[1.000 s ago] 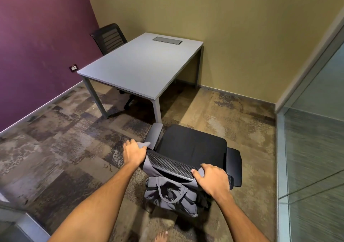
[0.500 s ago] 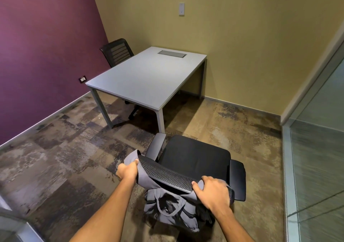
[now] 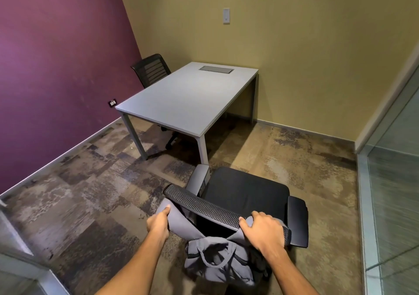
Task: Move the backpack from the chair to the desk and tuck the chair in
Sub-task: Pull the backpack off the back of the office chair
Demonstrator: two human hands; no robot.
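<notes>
A grey backpack [image 3: 217,263] hangs behind the backrest [image 3: 204,206] of the black office chair [image 3: 244,192], its straps draped over the top. The left hand [image 3: 158,223] grips one strap closed; the right hand [image 3: 264,231] seems clamped on the other. Beyond stands the bare grey counter [image 3: 188,97], with a second chair [image 3: 150,70] at its far side.

A: backpack [image 3: 217,258] in the hands = plain grey. chair [image 3: 244,192] seat black, backrest top black dotted mesh, near armrest grey
B: beyond the grip?
A: desk [image 3: 186,99] pale grey with darker grey insert. second chair [image 3: 150,69] black, slatted. carpet [image 3: 90,192] mottled brown/grey patches. walls: purple left, olive ahead
</notes>
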